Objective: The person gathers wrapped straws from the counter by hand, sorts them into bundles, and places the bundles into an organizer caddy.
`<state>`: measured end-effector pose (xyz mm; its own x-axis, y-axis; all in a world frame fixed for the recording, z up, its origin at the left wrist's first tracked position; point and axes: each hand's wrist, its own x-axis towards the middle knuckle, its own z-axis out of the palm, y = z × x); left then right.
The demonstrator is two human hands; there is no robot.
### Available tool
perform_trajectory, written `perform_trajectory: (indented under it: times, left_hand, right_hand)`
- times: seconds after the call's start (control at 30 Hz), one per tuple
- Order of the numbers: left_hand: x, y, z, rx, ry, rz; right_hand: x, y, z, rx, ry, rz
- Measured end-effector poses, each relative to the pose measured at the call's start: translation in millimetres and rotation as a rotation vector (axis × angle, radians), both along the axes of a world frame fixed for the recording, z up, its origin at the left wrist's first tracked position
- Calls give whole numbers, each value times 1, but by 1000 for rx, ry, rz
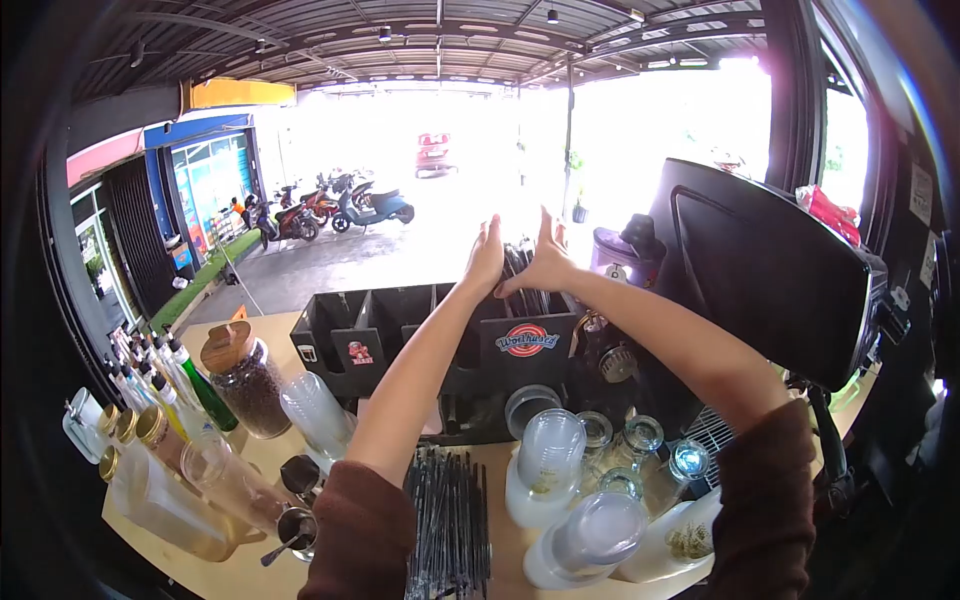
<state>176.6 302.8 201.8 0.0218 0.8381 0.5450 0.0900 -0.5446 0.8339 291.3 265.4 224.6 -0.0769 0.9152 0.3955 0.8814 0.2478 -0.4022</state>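
Both my hands are stretched out over the right end of a black compartment caddy [462, 335]. A bunch of black straws [518, 262] stands upright there, between my palms. My left hand [487, 258] is on the left side of the bunch, fingers extended upward. My right hand [550, 262] is on the right, fingers spread up and thumb pointing across the front of the straws. Closer to me, a big pile of thin black straws [447, 520] lies on the wooden counter [250, 560] between my forearms.
Stacked plastic cups [552, 445] and glass jars [640, 435] stand at right, below a black machine [760, 270]. At left are a jar of coffee beans [247, 385], syrup bottles [195, 370] and tall containers [170, 490]. Motorbikes [370, 207] are parked beyond.
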Motion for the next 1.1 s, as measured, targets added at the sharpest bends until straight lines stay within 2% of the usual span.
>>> perform_trajectory:
  times: [0.07, 0.13, 0.2, 0.27, 0.3, 0.37, 0.4, 0.47, 0.53, 0.6, 0.77, 0.8, 0.9, 1.0, 1.07, 1.1]
  left_hand:
    - [-3, -9, 2, -61, -101, -120]
    - [-5, -18, 2, -11, -45, -102]
    - [-10, -17, -1, 33, 7, -83]
    - [-15, -16, 2, 56, 225, -42]
    - [-17, -19, 3, 48, 224, -40]
    - [-22, -31, 6, 279, 358, 74]
    - [-26, -36, 7, 268, 367, 70]
    - [-33, -48, 10, 478, 618, 264]
    - [-38, -73, 17, 491, 682, 296]
    - [-46, -94, 23, 587, 873, 422]
    - [-68, -145, 34, 524, 1141, 496]
    - [-74, -155, 35, 514, 1147, 490]
    - [-93, -186, 38, 477, 1248, 485]
    - [-117, -217, 36, 494, 1243, 449]
    - [-136, -239, 30, 484, 1214, 378]
    - [-145, -255, 23, 479, 1114, 295]
  right_hand:
    - [-1, 13, 1, -17, 36, 35]
    - [2, 22, 0, -92, 117, 140]
    - [5, 25, -1, -83, 194, 383]
    - [6, 26, -2, -87, 143, 350]
    - [7, 26, -3, -79, 71, 318]
    - [8, 14, 2, -105, 1, 295]
    - [8, 5, 7, -115, 12, 295]
    - [8, -13, 18, -192, -25, 239]
    - [8, -31, 23, -181, -15, 281]
    - [6, -48, 30, -214, -157, 241]
    - [-11, -97, 48, -224, -260, 260]
    - [-19, -114, 56, -232, -349, 269]
    - [-38, -134, 58, -206, -382, 190]
    - [-65, -167, 64, -59, -420, 196]
    - [-84, -194, 63, 201, -337, 516]
    - [-98, -213, 50, 664, -322, 572]
